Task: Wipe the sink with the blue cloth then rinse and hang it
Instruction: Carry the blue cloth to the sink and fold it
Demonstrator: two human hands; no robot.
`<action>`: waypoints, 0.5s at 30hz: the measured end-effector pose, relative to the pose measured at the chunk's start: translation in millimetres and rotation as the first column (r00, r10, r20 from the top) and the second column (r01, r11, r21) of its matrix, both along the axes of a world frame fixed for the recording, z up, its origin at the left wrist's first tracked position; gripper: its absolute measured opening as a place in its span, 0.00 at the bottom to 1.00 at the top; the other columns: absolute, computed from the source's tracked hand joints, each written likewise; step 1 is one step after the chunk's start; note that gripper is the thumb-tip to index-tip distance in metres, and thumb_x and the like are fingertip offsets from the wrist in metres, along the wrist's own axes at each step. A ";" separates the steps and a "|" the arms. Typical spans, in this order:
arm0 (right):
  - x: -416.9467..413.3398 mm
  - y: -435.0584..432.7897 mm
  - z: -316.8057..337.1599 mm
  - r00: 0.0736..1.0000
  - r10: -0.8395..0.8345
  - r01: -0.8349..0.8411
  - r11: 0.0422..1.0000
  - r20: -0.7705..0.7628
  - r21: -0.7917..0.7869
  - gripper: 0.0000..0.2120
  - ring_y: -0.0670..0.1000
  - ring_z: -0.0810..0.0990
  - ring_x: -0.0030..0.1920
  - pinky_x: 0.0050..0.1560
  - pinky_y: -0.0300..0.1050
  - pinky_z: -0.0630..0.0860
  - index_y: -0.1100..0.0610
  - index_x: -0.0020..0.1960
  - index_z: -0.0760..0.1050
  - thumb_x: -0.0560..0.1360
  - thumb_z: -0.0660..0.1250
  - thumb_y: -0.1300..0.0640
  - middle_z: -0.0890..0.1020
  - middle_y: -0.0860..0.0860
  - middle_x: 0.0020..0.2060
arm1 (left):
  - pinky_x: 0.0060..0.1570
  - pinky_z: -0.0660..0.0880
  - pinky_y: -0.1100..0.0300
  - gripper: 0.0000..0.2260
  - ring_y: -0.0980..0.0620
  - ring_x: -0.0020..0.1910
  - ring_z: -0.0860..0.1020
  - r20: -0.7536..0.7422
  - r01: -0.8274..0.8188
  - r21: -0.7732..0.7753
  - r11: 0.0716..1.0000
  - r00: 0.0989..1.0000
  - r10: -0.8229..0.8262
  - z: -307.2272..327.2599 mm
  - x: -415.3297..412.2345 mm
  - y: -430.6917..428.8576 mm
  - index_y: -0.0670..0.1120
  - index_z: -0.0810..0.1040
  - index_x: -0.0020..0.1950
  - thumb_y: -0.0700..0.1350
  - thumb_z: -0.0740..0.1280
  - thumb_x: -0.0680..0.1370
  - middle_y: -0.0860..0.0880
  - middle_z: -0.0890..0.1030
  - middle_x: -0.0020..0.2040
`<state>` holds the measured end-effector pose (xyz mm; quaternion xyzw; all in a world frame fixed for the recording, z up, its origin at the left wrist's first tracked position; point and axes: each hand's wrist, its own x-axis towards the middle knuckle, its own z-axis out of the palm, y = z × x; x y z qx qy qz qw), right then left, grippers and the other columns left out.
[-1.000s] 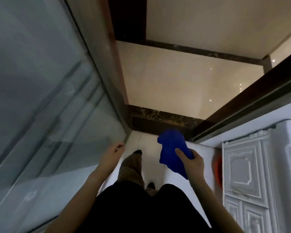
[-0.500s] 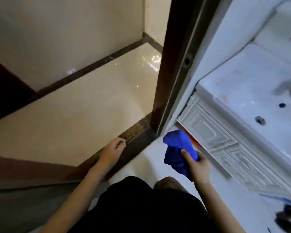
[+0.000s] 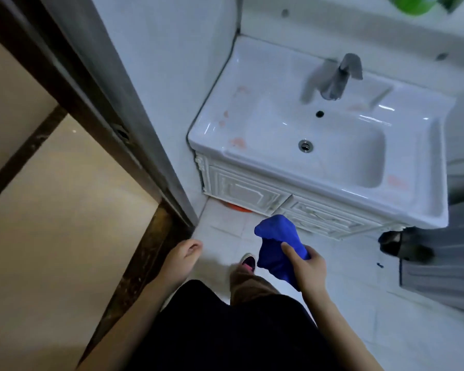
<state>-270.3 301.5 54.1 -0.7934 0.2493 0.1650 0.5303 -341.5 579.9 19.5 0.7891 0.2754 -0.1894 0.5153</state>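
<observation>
A white ceramic sink (image 3: 255, 108) on a white carved cabinet stands ahead and to the right, with a grey metal faucet (image 3: 338, 76) at its back and a drain (image 3: 305, 145) in the basin. Pinkish stains mark its left rim and front right corner. My right hand (image 3: 306, 266) grips the bunched blue cloth (image 3: 276, 245) at waist height, in front of the cabinet and below the sink's rim. My left hand (image 3: 181, 259) hangs loosely curled and holds nothing, near the door threshold.
A dark door frame (image 3: 97, 108) runs diagonally on the left, with beige floor beyond it. White floor tiles (image 3: 225, 228) lie under my feet. An orange object (image 3: 239, 208) peeks from under the cabinet. A dark item (image 3: 402, 245) and grey panel stand at right; something green sits top right.
My view has swung right from the doorway and glass panel to the sink, which is now in full sight. The right hand still holds the cloth; the left hand stays empty.
</observation>
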 end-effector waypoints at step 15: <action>177.4 -60.0 23.6 0.977 -0.191 0.189 0.981 0.098 0.033 0.09 0.49 0.80 0.37 0.38 0.41 0.74 0.58 0.46 0.80 0.72 0.75 0.54 0.83 0.50 0.38 | 0.46 0.70 0.74 0.09 0.65 0.44 0.78 0.162 0.181 -0.005 0.983 0.971 -0.178 35.8 247.6 -57.8 0.55 0.78 0.46 0.41 0.64 0.80 0.65 0.82 0.41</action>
